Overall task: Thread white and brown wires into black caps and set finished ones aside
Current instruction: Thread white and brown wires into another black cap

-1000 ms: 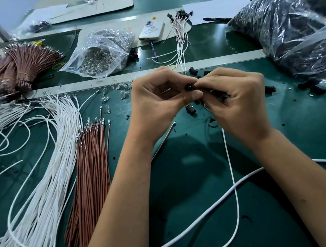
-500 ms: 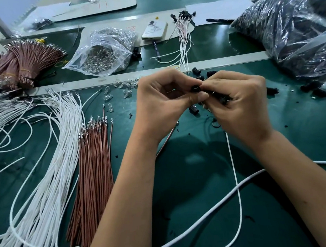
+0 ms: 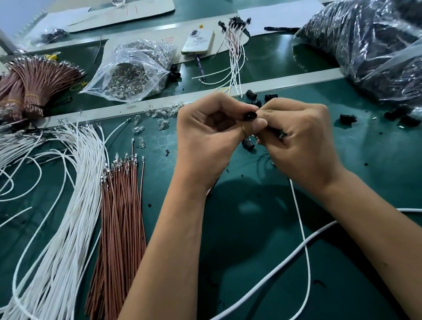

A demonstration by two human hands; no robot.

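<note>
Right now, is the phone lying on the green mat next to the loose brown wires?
No, the phone lies far back on a pale board, beyond the metal strip.

Wire bundles (image 3: 66, 221) crowd left; plastic bag (image 3: 377, 45) blocks right; bare mat (image 3: 248, 232) open near.

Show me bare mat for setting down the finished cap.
Bare mat lies right of the right hand, below the scattered black caps. More lies between the forearms. Crowded: white wires and brown wires on the left.
</note>
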